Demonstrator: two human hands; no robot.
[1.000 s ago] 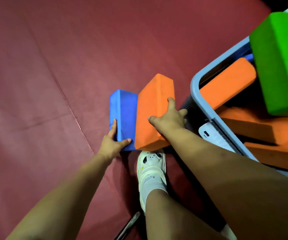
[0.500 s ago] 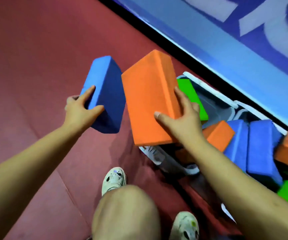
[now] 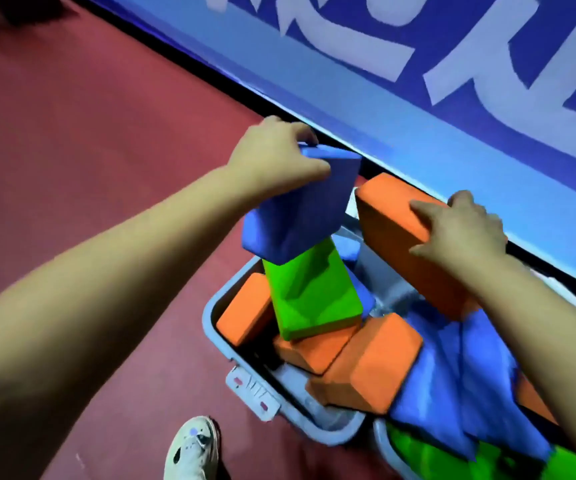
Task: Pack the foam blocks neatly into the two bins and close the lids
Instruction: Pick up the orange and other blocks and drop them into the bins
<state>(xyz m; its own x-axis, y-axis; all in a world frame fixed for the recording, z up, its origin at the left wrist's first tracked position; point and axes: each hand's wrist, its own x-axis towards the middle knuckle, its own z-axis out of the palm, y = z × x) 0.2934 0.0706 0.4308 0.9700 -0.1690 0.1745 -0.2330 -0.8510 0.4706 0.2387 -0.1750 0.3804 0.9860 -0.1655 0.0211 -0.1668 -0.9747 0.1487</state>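
Observation:
My left hand [image 3: 276, 161] grips a blue foam block [image 3: 300, 216] from above, holding it over the far end of the left grey bin [image 3: 220, 344]. Under it a green block [image 3: 311, 292] leans upright among orange blocks [image 3: 366, 365] piled loosely in that bin. My right hand [image 3: 463, 226] holds a long orange block [image 3: 404, 244] tilted over the bin's far side, fingers curled over its top edge. Blue blocks [image 3: 459, 386] spill across the gap onto the second bin [image 3: 383, 441] at lower right, which holds a green block [image 3: 414, 452].
A blue padded wall [image 3: 418, 98] with white lettering runs diagonally just behind the bins. Red floor mat [image 3: 89, 150] stretches to the left. My shoe [image 3: 193, 448] stands close to the left bin's near corner, beside its white latch [image 3: 255, 393].
Both hands lifted the blue and orange blocks off the floor and carried them right, over the left bin. The view swung from the mat to the bins and wall.

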